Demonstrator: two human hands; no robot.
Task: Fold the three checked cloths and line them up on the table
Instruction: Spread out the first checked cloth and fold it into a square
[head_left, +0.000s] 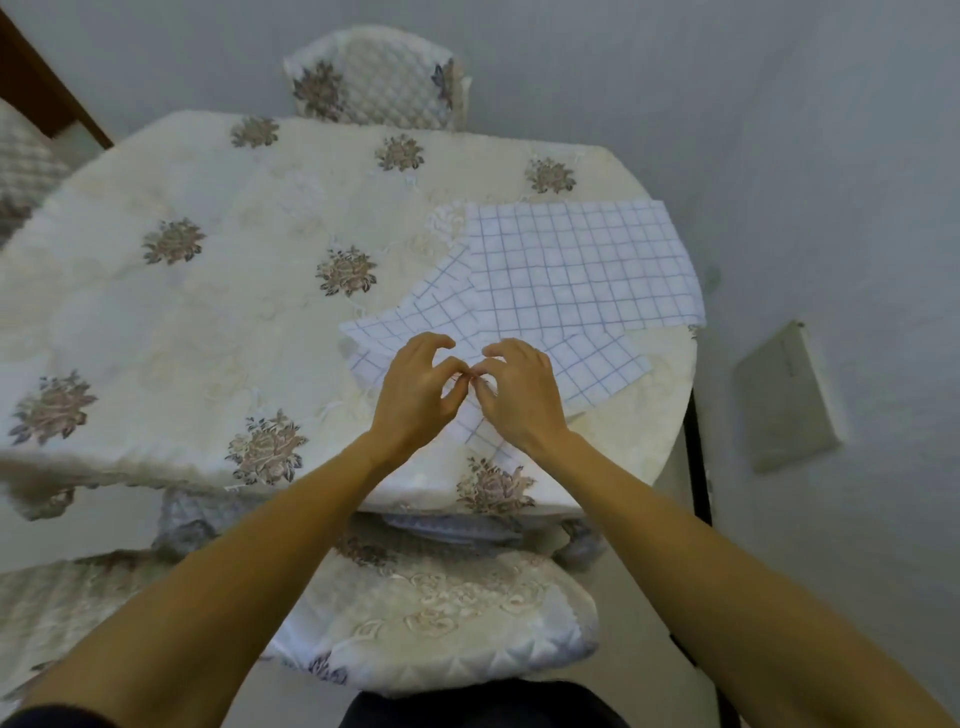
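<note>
White cloths with a blue check lie overlapping on the right half of the table (156, 312). The topmost checked cloth (576, 265) lies flat toward the far right edge. A lower checked cloth (395, 338) spreads nearer to me, and part of it hangs toward the front edge. My left hand (410, 395) and my right hand (519, 395) meet over this nearer cloth, thumb and forefinger of each pinching the fabric at the same spot. How many cloths are in the pile cannot be told.
The table wears a cream quilted cover with brown flower motifs. A padded chair (374, 78) stands at the far side, another chair seat (441, 613) is right below me, and a third chair (21, 166) shows at the left. A grey wall is close on the right.
</note>
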